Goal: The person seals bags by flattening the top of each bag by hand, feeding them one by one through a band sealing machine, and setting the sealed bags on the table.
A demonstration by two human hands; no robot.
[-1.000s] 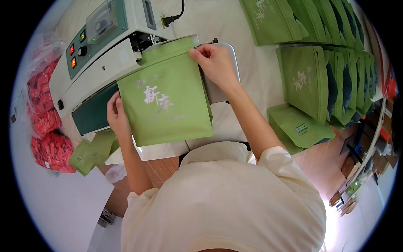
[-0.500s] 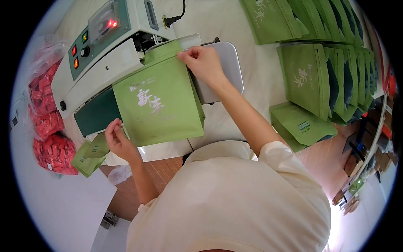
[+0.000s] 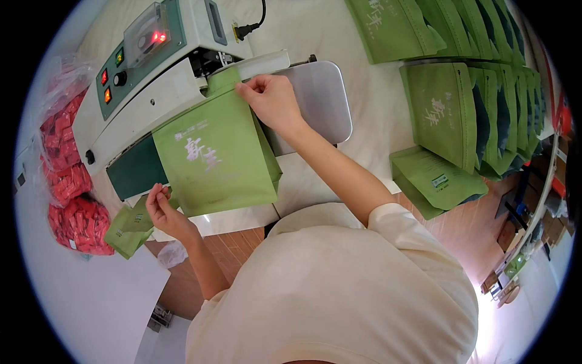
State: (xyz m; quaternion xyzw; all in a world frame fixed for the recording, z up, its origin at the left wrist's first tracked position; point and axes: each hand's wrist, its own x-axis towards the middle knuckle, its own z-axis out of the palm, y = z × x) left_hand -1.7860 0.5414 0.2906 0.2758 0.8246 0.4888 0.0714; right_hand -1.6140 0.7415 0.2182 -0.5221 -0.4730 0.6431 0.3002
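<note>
A green bag with white characters [image 3: 212,155] hangs with its top edge in the slot of the white and green machine [image 3: 145,100]. My right hand [image 3: 270,103] pinches the bag's upper right corner. Beside the bag's lower left edge is my left hand [image 3: 170,213], raised, its fingers loosely curled and apart, holding nothing. A smaller green bag [image 3: 130,227] lies just left of that hand, at the table edge. The silver plate [image 3: 315,100] of the machine is to the right of my right hand. Red lights glow on the machine's panel.
Rows of filled green bags [image 3: 439,115] stand at the right, with one more bag [image 3: 436,182] lying in front of them. Clear plastic bags of red packets [image 3: 79,224] are at the far left. A black plug [image 3: 245,30] sticks out behind the machine.
The large green bag has slid left along the machine, and my right hand has moved left with it. My left hand has come off the bag's edge and lowered. Red digits have lit up.
</note>
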